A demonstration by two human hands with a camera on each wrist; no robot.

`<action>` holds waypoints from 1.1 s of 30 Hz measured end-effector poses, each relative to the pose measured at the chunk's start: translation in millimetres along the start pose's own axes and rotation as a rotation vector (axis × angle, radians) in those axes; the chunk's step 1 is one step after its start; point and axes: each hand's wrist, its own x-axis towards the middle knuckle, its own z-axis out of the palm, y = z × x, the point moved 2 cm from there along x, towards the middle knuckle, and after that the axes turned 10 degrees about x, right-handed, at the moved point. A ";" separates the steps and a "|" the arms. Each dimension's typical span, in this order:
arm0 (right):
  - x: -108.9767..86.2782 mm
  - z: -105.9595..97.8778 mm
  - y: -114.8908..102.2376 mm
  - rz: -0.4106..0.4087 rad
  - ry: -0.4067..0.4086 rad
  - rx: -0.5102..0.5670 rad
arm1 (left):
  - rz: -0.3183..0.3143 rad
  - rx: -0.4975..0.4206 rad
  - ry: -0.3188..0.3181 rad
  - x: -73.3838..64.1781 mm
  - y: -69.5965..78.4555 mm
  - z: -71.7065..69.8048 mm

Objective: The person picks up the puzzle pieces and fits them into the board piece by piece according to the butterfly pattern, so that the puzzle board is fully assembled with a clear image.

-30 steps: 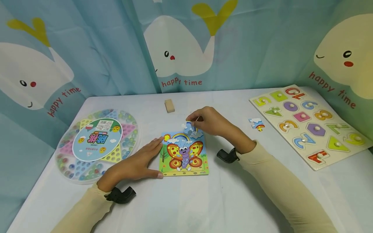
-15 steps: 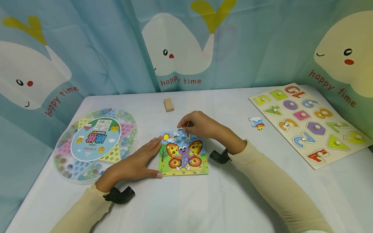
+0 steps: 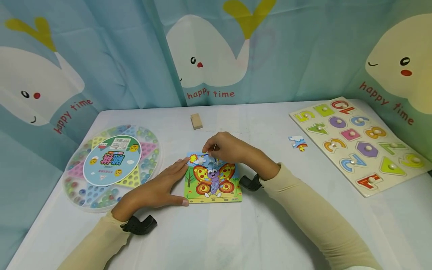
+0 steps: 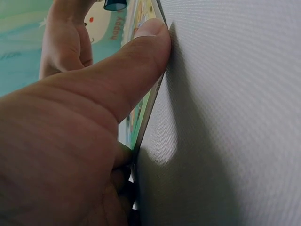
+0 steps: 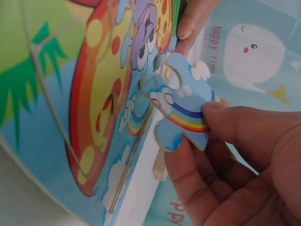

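A square butterfly jigsaw puzzle (image 3: 214, 195) lies flat on the white table. My left hand (image 3: 162, 189) rests along its left side, fingers extended by the far left corner and thumb at the near left corner. In the left wrist view, the thumb (image 4: 141, 54) lies against the puzzle's edge. My right hand (image 3: 231, 147) is over the puzzle's far edge. Between thumb and fingers it pinches a blue rainbow puzzle piece (image 5: 188, 113), tilted close over the sky part in the right wrist view. From the head view, my fingers hide much of the piece.
Another puzzle piece (image 3: 298, 143) lies on the table to the right. A wooden block (image 3: 196, 122) lies behind the puzzle. A round marble game box (image 3: 112, 161) is at left, a number and shape peg board (image 3: 359, 144) at right. A whale-print curtain (image 3: 290, 56) hangs behind.
My right hand has moved left and slightly nearer, bringing the rainbow piece lower over the puzzle's far edge. The left hand stays in place.
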 end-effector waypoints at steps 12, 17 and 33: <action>-0.2 6.9 0.4 0.005 0.008 -0.063 | -0.012 0.003 -0.002 1.2 0.2 0.1; 0.9 8.7 -1.7 0.018 0.008 -0.098 | -0.011 0.001 -0.003 0.7 0.0 -0.4; 5.3 12.8 5.5 0.061 0.083 -0.101 | -0.019 0.014 -0.004 0.8 -0.4 0.2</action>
